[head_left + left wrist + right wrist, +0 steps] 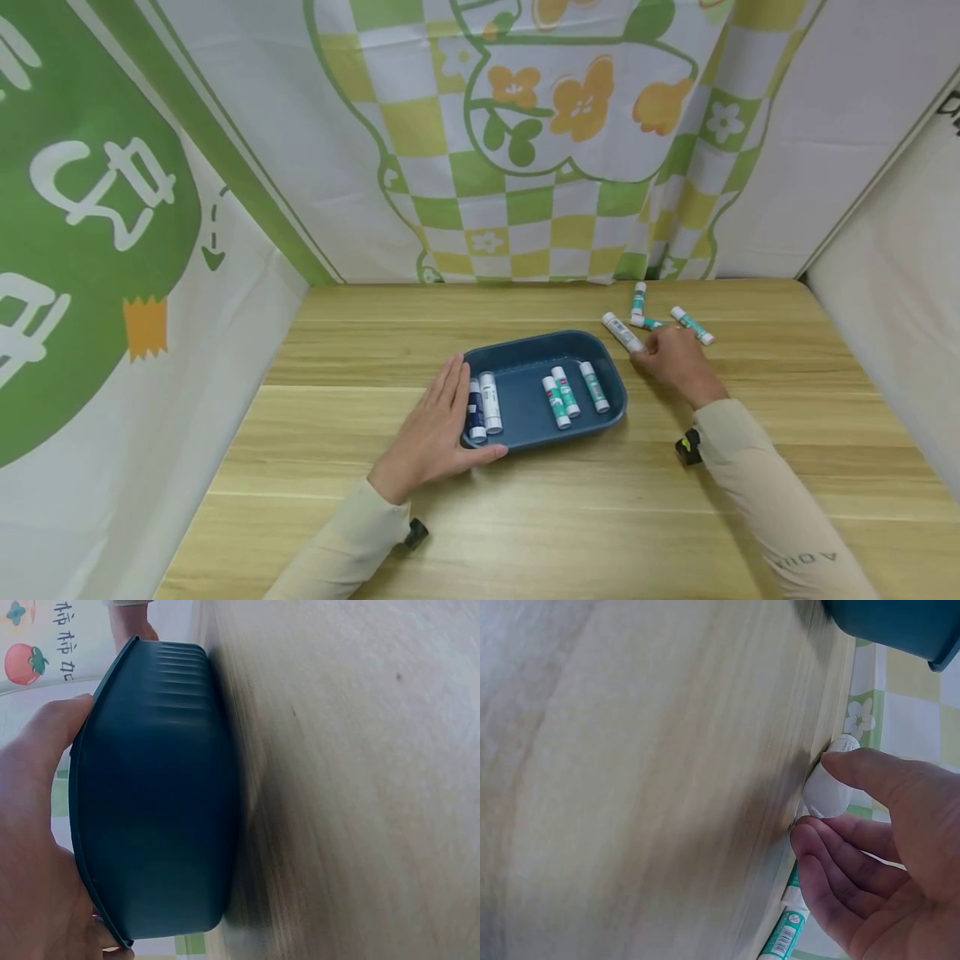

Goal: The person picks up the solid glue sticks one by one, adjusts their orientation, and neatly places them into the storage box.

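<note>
My left hand (pixel 431 429) rests on the left end of a dark blue tray (pixel 522 404), fingers straight along the rim and thumb at the front corner. Inside the tray lie a dark blue glue stick (pixel 476 414) and a white glue stick (pixel 491 402) on the left, with three green-and-white glue sticks (pixel 594 387) on the right. Just right of the tray, my right hand (pixel 678 362) pinches the near end of another white glue stick (pixel 829 791) between thumb and fingers. That stick lies slanted, low over the table.
Beyond my right hand lie three more green-and-white glue sticks: an upper one (pixel 638 299), one partly hidden by the fingers (pixel 647 322) and one farther right (pixel 692 325). A patterned curtain (pixel 540 200) hangs along the back edge of the wooden table (pixel 360 350).
</note>
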A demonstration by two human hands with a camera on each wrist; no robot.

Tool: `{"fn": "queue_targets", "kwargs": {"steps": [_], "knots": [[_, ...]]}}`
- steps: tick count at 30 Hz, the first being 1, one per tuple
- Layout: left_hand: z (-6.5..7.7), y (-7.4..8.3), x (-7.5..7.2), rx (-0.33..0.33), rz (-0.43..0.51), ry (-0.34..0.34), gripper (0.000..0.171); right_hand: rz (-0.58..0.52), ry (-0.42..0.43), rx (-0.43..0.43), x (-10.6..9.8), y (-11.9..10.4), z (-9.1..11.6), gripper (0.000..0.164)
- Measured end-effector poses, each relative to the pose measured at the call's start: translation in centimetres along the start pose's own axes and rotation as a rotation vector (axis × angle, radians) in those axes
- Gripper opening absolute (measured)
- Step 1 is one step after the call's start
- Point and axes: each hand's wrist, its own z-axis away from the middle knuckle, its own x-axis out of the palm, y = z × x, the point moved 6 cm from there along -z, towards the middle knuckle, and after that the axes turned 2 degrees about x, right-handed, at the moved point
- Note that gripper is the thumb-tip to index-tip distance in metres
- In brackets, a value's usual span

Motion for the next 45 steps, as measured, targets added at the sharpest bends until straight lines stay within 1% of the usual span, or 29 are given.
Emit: {"fn": "queue_targets", "kwargs": {"steps": [3, 7, 11, 14, 18, 22, 25, 27, 29, 34, 37, 40, 45], "knots": [[0.0, 0.1, 0.0, 0.002, -0.001, 0.001, 0.132, -0.009, -0.006, 0.002, 0.1, 0.2, -0.1, 0.022], [0.0, 0.2, -0.2, 0.007, 0.012, -0.003, 0.132, -0.025, -0.002, -0.011, -0.1, 0.5, 0.0, 0.020], [-0.1, 0.2, -0.5, 0.010, 0.033, -0.008, 0.133, -0.038, 0.023, -0.028, -0.5, 0.8, 0.2, 0.017], [-0.1, 0.2, -0.8, 0.016, 0.037, -0.013, 0.133, -0.042, 0.051, -0.031, -0.9, 1.0, 0.5, 0.019], [-0.4, 0.3, -1.6, 0.034, 0.053, -0.006, 0.130, -0.046, 0.064, -0.016, -1.5, 1.1, 1.0, 0.026], [-0.9, 0.6, -2.7, 0.063, 0.077, 0.011, 0.124, -0.095, 0.040, 0.001, -2.3, 1.0, 1.7, 0.029], [-1.5, 1.0, -3.5, 0.096, 0.097, 0.030, 0.115, -0.129, 0.013, -0.007, -3.0, 0.8, 2.2, 0.032], [-1.9, 1.3, -4.0, 0.116, 0.104, 0.053, 0.108, -0.137, 0.000, -0.029, -3.5, 0.3, 2.5, 0.034], [-2.4, 1.5, -4.4, 0.136, 0.109, 0.095, 0.099, -0.142, -0.006, -0.059, -4.0, -0.3, 2.8, 0.034], [-3.5, 2.1, -5.3, 0.180, 0.093, 0.240, 0.076, -0.157, -0.028, -0.167, -4.9, -2.7, 3.7, 0.026], [-4.0, 2.7, -5.8, 0.219, 0.081, 0.312, 0.069, -0.161, -0.076, -0.231, -5.0, -4.6, 4.4, 0.019], [-4.4, 3.4, -6.2, 0.275, 0.069, 0.357, 0.065, -0.170, -0.125, -0.279, -5.0, -6.5, 5.0, 0.016], [-4.7, 4.9, -6.7, 0.371, 0.066, 0.382, 0.065, -0.190, -0.176, -0.349, -5.1, -9.5, 6.0, 0.012]]}}
